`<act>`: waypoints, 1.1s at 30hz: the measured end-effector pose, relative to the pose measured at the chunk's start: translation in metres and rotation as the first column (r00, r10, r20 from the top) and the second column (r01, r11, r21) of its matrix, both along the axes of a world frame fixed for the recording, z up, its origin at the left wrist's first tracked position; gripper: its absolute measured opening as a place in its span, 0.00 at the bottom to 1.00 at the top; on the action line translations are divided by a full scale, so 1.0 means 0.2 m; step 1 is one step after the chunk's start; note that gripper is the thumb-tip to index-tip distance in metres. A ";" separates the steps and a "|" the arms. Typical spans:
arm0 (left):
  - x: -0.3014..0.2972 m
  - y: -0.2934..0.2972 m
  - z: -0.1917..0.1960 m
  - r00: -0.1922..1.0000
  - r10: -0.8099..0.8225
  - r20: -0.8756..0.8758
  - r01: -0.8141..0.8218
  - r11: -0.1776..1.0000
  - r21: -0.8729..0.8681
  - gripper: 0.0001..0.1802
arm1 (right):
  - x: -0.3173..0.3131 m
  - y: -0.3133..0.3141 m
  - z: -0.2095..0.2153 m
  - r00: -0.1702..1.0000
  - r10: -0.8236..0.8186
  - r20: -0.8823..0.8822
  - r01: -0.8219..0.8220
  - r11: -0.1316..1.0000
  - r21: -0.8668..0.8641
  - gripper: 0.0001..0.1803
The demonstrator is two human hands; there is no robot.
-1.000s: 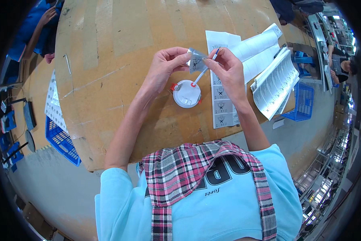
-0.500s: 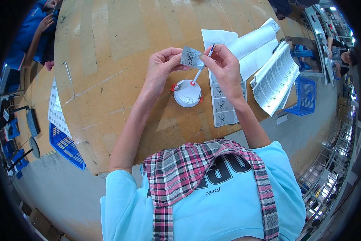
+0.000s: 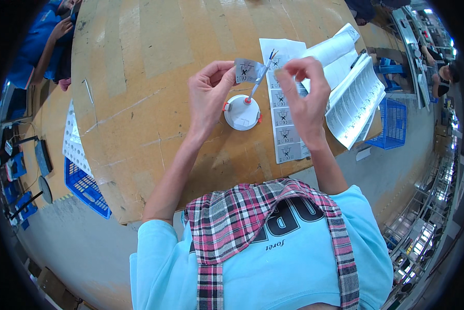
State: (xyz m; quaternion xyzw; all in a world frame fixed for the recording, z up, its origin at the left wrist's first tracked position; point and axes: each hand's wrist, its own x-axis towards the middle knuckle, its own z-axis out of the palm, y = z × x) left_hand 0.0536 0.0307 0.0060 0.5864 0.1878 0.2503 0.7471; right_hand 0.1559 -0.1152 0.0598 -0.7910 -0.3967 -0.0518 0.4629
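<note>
A silver printed label (image 3: 246, 71) is pinched at its left edge by my left hand (image 3: 209, 93). Its other end meets the white cable (image 3: 255, 87) and appears wrapped around it. Bare wire ends (image 3: 273, 53) stick out at the cable's top. The cable rises from a round white lamp body (image 3: 241, 114) with red-orange clips at its sides, below my fingers. My right hand (image 3: 308, 98) is apart from the cable, over the label sheet (image 3: 282, 118), thumb and fingers separated and somewhat blurred. Nothing shows in it.
Printed paper sheets (image 3: 353, 101) lie in a curled stack at the table's right, a pen (image 3: 357, 59) near them. Blue baskets (image 3: 87, 188) stand beyond the left and right table edges. A person in blue (image 3: 41, 46) is at the far left. Brown board (image 3: 149, 67) covers the table.
My right hand has let go of the cable and moved right, its fingers parting. The label now joins the cable, which leans slightly further right at its top. The lamp body has shifted slightly upward.
</note>
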 end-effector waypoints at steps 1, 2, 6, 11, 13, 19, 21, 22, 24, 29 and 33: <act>0.00 -0.03 0.02 1.000 -0.008 0.002 0.008 1.000 -0.001 0.11 | -0.03 0.01 0.03 0.995 0.042 0.091 -0.037 0.998 -0.054 0.14; -0.01 -0.06 0.04 0.999 0.051 -0.003 -0.051 0.998 0.044 0.10 | -0.06 0.02 0.03 0.995 0.034 0.093 -0.029 0.998 -0.055 0.14; -0.02 -0.12 0.12 0.992 0.105 -0.071 -0.079 0.950 0.303 0.08 | -0.10 0.06 0.02 0.993 0.058 0.103 -0.029 0.963 -0.266 0.16; -0.02 -0.12 0.09 0.993 0.121 0.009 -0.115 0.921 0.373 0.07 | -0.10 0.06 0.00 0.992 0.123 -0.009 -0.123 0.975 -0.183 0.11; -0.02 -0.12 0.09 0.994 0.111 0.004 -0.105 0.930 0.353 0.07 | -0.09 0.06 -0.02 0.990 0.138 -0.006 -0.138 0.978 -0.158 0.10; 0.00 -0.07 0.05 0.995 0.099 -0.014 -0.099 0.995 0.034 0.07 | -0.08 0.03 0.00 0.977 0.209 -0.042 -0.212 0.971 -0.112 0.07; 0.02 -0.02 0.01 0.997 0.073 -0.035 -0.073 0.997 -0.013 0.09 | -0.07 0.01 -0.01 0.970 0.238 -0.042 -0.241 0.967 -0.085 0.07; 0.03 0.00 -0.02 0.996 0.076 -0.037 -0.076 0.997 -0.013 0.09 | -0.07 -0.01 -0.01 0.966 0.257 -0.042 -0.259 0.963 -0.072 0.07; 0.04 0.03 -0.07 0.990 0.112 -0.086 -0.111 0.994 0.014 0.09 | -0.08 -0.04 -0.01 0.960 0.278 -0.043 -0.280 0.958 -0.058 0.07; 0.09 0.02 -0.09 0.996 -0.007 -0.090 0.006 1.000 -0.013 0.09 | -0.09 -0.12 -0.01 0.909 0.393 -0.140 -0.410 0.903 -0.127 0.07; 0.09 0.03 -0.13 0.993 -0.082 -0.089 0.079 0.996 -0.031 0.11 | 0.07 -0.17 0.00 0.788 0.568 -0.237 -0.588 0.808 -0.018 0.06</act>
